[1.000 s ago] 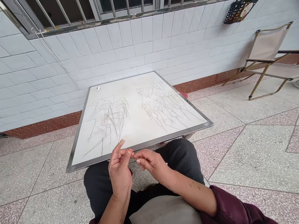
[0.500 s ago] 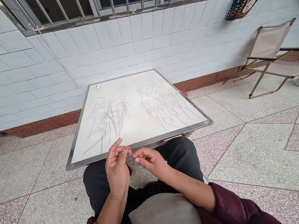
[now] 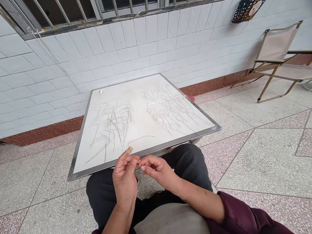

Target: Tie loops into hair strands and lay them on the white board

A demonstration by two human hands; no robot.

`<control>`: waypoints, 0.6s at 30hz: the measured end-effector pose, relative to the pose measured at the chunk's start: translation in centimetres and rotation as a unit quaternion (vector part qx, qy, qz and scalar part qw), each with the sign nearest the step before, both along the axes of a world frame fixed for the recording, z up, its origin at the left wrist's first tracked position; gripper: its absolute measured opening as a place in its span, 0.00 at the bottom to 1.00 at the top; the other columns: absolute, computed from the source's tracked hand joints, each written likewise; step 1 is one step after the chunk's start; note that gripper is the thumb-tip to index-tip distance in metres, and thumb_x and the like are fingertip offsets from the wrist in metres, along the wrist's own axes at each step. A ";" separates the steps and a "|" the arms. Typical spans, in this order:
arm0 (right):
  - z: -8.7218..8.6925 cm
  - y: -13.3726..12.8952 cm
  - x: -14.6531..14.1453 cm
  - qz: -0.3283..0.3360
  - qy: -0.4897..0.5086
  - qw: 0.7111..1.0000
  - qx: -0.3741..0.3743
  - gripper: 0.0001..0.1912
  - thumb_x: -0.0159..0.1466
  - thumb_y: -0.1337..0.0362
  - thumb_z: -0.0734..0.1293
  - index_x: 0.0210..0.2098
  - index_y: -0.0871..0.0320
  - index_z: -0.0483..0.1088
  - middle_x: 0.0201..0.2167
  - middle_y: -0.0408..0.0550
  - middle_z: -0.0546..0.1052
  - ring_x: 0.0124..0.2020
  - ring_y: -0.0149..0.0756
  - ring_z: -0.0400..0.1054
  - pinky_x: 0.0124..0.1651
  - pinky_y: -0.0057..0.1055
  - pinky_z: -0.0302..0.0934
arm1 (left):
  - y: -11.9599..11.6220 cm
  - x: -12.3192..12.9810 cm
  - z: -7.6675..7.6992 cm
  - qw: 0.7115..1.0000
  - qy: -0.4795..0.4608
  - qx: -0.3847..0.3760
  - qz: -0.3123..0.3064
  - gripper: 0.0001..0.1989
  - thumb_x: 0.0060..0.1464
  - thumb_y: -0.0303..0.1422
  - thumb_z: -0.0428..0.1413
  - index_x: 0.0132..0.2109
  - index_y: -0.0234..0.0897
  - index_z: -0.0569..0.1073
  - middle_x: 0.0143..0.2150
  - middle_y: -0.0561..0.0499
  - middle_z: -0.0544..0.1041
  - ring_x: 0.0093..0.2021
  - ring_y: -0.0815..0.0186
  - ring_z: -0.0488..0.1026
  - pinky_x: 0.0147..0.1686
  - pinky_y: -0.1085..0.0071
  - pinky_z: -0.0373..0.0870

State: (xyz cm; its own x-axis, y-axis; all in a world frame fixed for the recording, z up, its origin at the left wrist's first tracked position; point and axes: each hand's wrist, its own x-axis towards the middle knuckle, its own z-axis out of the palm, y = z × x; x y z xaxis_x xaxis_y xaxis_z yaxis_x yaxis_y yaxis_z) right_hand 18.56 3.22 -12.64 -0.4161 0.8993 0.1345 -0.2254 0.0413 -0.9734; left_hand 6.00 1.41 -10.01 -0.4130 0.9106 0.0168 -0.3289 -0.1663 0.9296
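Observation:
Above the table's near edge, my left hand (image 3: 125,178) is closed in a pinch, one finger with a tan bandage raised. My right hand (image 3: 157,169) is also pinched shut, its fingertips almost against the left ones. A thin bent wire (image 3: 147,136) runs from the left fingers out over the tabletop; its held part is hidden between the fingertips. On the white table (image 3: 140,117) lies a tangle of bent thin wires (image 3: 110,120) to the left. To the right are several wires with a round loop at one end (image 3: 179,117).
A small white-and-red object (image 3: 100,92) sits at the table's far left corner. Behind the table is a white tiled wall (image 3: 136,48) with a barred window. A folding chair (image 3: 278,58) stands on the right, and a patterned bag (image 3: 247,11) hangs on the wall.
The wire's free part has swung from hanging beside my left wrist to stretching out over the table. My left hand has turned slightly, and the fingertips of both hands are closer together.

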 end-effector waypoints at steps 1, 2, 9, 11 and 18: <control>0.1 0.0 0.1 0.020 0.005 1.000 -0.010 0.16 0.65 0.50 0.67 0.37 0.58 0.73 0.28 0.42 0.71 0.29 0.29 0.64 0.33 0.27 0.60 | 0.0 0.0 0.1 1.000 -0.003 0.000 -0.001 0.17 0.48 0.33 0.67 0.47 0.42 0.80 0.30 0.55 0.76 0.35 0.69 0.74 0.44 0.70 0.71; 0.1 0.0 0.1 0.041 0.013 0.999 -0.022 0.16 0.65 0.50 0.66 0.38 0.58 0.73 0.28 0.42 0.71 0.29 0.29 0.64 0.33 0.28 0.61 | 0.0 -0.1 0.2 1.000 -0.007 0.002 -0.002 0.17 0.48 0.33 0.67 0.47 0.42 0.80 0.30 0.55 0.76 0.36 0.69 0.74 0.44 0.70 0.71; 0.3 0.3 0.3 0.039 0.034 0.997 -0.061 0.18 0.63 0.49 0.69 0.34 0.59 0.72 0.26 0.41 0.71 0.28 0.29 0.64 0.34 0.27 0.59 | 0.0 -0.2 -0.1 1.000 0.007 -0.005 -0.026 0.15 0.49 0.34 0.66 0.46 0.42 0.80 0.32 0.54 0.77 0.38 0.66 0.75 0.40 0.71 0.72; 0.3 0.3 0.4 0.021 0.020 0.999 -0.040 0.17 0.63 0.49 0.69 0.34 0.58 0.72 0.27 0.41 0.72 0.29 0.29 0.65 0.35 0.28 0.60 | 0.0 -0.2 -0.3 0.999 0.030 -0.017 -0.039 0.15 0.50 0.34 0.66 0.46 0.41 0.80 0.34 0.53 0.78 0.39 0.65 0.76 0.40 0.70 0.72; 0.4 0.4 0.4 0.049 0.032 0.996 -0.061 0.17 0.62 0.49 0.69 0.36 0.58 0.73 0.28 0.42 0.73 0.29 0.29 0.67 0.34 0.27 0.61 | 0.0 -0.2 -0.1 0.999 0.017 -0.018 -0.029 0.15 0.47 0.34 0.67 0.45 0.40 0.80 0.30 0.54 0.76 0.38 0.65 0.75 0.41 0.69 0.71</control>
State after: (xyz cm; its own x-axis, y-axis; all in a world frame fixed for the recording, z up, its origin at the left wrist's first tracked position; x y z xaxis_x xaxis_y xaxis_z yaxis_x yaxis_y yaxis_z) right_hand 18.99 3.66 -12.27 -0.4976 0.8656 0.0552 -0.2840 -0.1025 -0.9533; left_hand 5.79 1.40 -10.14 -0.3598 0.9330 -0.0032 -0.3054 -0.1145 0.9453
